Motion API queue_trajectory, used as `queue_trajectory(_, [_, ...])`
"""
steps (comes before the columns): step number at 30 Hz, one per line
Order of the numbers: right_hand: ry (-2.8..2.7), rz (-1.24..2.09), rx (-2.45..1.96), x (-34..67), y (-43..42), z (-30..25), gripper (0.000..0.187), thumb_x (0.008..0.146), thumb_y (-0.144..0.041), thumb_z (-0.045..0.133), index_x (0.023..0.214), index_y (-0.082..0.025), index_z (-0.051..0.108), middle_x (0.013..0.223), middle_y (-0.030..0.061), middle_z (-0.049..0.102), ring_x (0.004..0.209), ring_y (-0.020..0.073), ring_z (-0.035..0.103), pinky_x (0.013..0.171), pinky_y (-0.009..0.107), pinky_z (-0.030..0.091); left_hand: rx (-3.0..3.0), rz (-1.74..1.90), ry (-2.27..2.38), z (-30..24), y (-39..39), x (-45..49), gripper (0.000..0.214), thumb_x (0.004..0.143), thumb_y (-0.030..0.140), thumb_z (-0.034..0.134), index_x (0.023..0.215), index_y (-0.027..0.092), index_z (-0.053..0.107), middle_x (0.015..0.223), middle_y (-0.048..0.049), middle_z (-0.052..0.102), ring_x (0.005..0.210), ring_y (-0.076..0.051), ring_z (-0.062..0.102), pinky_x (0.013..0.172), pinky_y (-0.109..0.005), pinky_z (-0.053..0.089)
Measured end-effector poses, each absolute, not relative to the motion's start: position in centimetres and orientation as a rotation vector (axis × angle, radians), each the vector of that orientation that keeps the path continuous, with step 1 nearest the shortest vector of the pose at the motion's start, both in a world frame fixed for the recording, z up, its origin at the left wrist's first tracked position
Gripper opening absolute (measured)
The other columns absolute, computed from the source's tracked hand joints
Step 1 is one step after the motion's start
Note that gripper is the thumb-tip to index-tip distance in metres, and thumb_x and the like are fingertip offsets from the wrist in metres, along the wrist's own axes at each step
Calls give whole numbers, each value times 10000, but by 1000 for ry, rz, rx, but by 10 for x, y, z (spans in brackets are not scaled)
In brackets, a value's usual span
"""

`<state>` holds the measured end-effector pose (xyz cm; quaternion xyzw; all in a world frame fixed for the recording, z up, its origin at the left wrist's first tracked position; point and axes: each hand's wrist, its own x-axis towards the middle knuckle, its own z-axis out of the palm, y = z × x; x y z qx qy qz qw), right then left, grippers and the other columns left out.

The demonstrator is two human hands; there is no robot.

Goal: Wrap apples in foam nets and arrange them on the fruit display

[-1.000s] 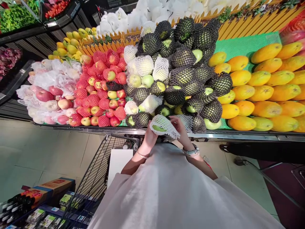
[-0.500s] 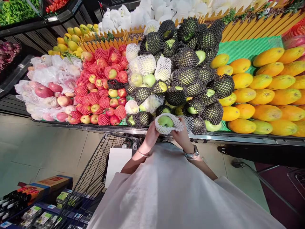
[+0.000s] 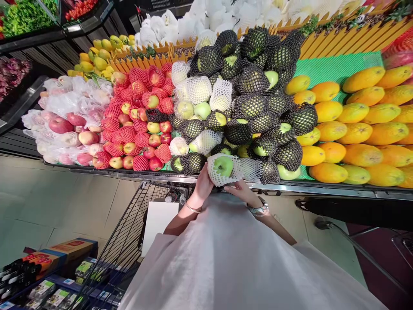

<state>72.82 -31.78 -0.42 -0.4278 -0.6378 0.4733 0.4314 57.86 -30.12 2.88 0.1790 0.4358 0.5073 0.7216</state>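
A green apple (image 3: 223, 166) sits partly inside a white foam net (image 3: 222, 178) at the front edge of the fruit display. My left hand (image 3: 204, 185) is wrapped round the left side of the netted apple. Just below and right of it is my right hand (image 3: 242, 192), fingers stretched leftward beneath the net's lower edge. Whether those fingertips touch the net I cannot tell. The apple's top and stem hollow face up, bare of the net. Behind it lie green fruits in black foam nets (image 3: 238, 130), with another white net (image 3: 252, 169) close on the right.
Red-netted apples (image 3: 140, 145) and bagged pink fruit (image 3: 61, 125) fill the display's left part. Yellow papayas (image 3: 361, 155) lie in rows at right. A metal rail (image 3: 322, 187) runs along the front. Below left stands a wire shopping cart (image 3: 129, 224) with a white box (image 3: 160, 221).
My right hand has let go of the net's right edge and moved down. The netted apple has shifted slightly left and tilted, still in my left hand.
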Motion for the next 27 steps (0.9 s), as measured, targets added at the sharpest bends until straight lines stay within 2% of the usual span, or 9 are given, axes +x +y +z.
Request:
queue_trajectory(5, [-1426, 1063, -1058, 714, -316, 7, 823, 702, -726, 697, 1343, -265, 465, 1275, 114, 601, 1261, 280, 544, 1080, 456, 477, 571, 1131, 984, 36, -308, 586, 290, 952, 431, 509, 1130, 226, 611, 1236, -35, 652, 1283, -227, 539, 1117, -345, 444])
queue_trajectory(8, [-1411, 867, -1018, 715, -313, 13, 810, 684, -647, 764, 1326, -283, 430, 1333, 124, 546, 1288, 307, 518, 1124, 514, 422, 663, 1083, 1068, 38, -307, 588, 303, 943, 484, 503, 1074, 231, 606, 1190, -54, 660, 1224, -242, 565, 1071, -352, 470])
queue_trajectory(11, [-1467, 717, -1011, 719, -313, 16, 729, 710, -588, 769, 1290, -315, 421, 1347, 110, 514, 1274, 326, 517, 1088, 557, 430, 747, 1167, 1179, 39, -305, 584, 397, 918, 574, 482, 1043, 212, 589, 1139, -86, 650, 1142, -240, 592, 1032, -377, 488])
queue_trajectory(13, [-1516, 656, -1017, 721, -313, 18, 686, 736, -534, 767, 1295, -340, 418, 1347, 95, 503, 1258, 323, 521, 1067, 555, 442, 802, 1423, 1272, 40, -307, 579, 431, 906, 599, 482, 1122, 234, 560, 1229, -80, 603, 1202, -232, 560, 1077, -382, 451])
queue_trajectory(16, [-1549, 600, -999, 721, -315, 19, 683, 756, -455, 774, 1332, -360, 420, 1346, 87, 497, 1235, 318, 528, 1049, 541, 453, 1129, 1707, 1188, 43, -313, 572, 494, 852, 620, 566, 1217, 289, 540, 1407, -50, 489, 1401, -276, 390, 1214, -408, 283])
queue_trajectory(18, [-1517, 564, -977, 724, -315, 15, 680, 779, -478, 746, 1359, -355, 414, 1343, 87, 494, 1227, 317, 530, 1032, 541, 463, 1547, 1510, 969, 44, -313, 572, 595, 799, 616, 648, 1281, 288, 532, 1488, -64, 420, 1468, -337, 283, 1253, -461, 188])
queue_trajectory(20, [-1496, 507, -956, 734, -312, 9, 655, 806, -526, 694, 1367, -338, 413, 1338, 90, 486, 1219, 313, 534, 1009, 537, 479, 1937, 1196, 770, 43, -303, 577, 719, 790, 567, 693, 1397, 279, 437, 1530, -109, 368, 1482, -369, 258, 1242, -536, 195])
queue_trajectory(24, [-1540, 331, -1036, 767, -297, -10, 609, 810, -461, 701, 1330, -296, 430, 1332, 104, 466, 1225, 305, 528, 1001, 531, 483, 2448, 842, 634, 44, -265, 598, 788, 931, 351, 554, 1548, 301, 65, 1544, -145, 326, 1499, -296, 260, 1220, -551, 278])
queue_trajectory(27, [-1565, 235, -1116, 786, -278, -25, 597, 798, -438, 716, 1301, -256, 450, 1311, 122, 474, 1228, 310, 515, 1015, 541, 471, 2662, 639, 664, 45, -237, 615, 799, 933, 253, 519, 1550, 298, 14, 1572, -146, 273, 1508, -296, 235, 1223, -535, 289])
